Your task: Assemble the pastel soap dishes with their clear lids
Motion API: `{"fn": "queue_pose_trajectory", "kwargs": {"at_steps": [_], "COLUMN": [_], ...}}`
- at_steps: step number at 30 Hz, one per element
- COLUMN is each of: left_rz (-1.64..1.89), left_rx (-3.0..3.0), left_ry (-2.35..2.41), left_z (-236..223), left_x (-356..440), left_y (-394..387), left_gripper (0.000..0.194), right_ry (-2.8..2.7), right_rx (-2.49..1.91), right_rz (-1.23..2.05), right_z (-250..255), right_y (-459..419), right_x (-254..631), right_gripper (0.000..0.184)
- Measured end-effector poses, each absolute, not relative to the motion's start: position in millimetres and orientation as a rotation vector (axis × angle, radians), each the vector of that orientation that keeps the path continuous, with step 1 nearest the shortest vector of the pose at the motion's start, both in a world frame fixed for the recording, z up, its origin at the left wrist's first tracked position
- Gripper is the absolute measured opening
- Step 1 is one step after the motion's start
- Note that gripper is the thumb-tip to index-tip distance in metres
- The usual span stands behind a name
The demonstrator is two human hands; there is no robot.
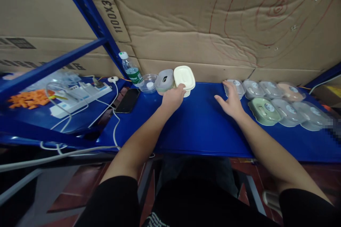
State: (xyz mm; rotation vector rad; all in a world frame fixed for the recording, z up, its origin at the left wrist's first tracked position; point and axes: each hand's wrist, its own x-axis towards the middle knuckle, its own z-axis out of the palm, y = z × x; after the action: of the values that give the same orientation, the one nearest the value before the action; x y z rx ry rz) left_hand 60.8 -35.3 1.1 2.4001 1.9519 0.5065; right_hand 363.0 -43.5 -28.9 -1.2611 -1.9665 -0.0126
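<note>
My left hand point(172, 98) is closed on the near edge of some cream plastic lids point(184, 77), shaped as rounded squares and apparently stacked. Just left of them sit grey and greenish plastic pieces point(164, 79) with a dark oval opening in the top one. My right hand point(230, 102) has its thumb spread away from the fingers. Its fingers overlap the left side of a clear-lidded container point(238, 87); whether they touch it I cannot tell. Beside that hand stands a pale green container point(264, 111) under a clear lid.
Several more lidded containers point(287, 111) line the right of the blue shelf point(197, 124). At left are a water bottle point(131, 71), a clear round tub point(147, 84), a phone point(128, 100), a power strip point(80, 98) with cables, and orange pieces point(30, 99). Cardboard point(170, 17) stands behind.
</note>
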Motion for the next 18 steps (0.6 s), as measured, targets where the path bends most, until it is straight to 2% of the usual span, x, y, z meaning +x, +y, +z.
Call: {"fn": "queue_pose_trajectory", "kwargs": {"at_steps": [7, 14, 18], "left_rz": [0.338, 0.374, 0.403], "left_rx": [2.330, 2.355, 2.338], "left_ry": [2.069, 2.057, 2.029], "left_z": [-10, -14, -17], "left_x": [53, 52, 51], "left_y": [-26, -21, -16], "left_gripper": [0.044, 0.046, 0.044], "right_ry": [-1.872, -1.823, -1.832], "right_rx": [-1.521, -1.873, -1.858], "right_rz": [-0.096, -0.064, -0.080], "right_z": [-43, -52, -52], "right_y": [-10, -5, -7], "right_x": [412, 419, 416], "right_gripper": [0.082, 0.090, 0.083]}}
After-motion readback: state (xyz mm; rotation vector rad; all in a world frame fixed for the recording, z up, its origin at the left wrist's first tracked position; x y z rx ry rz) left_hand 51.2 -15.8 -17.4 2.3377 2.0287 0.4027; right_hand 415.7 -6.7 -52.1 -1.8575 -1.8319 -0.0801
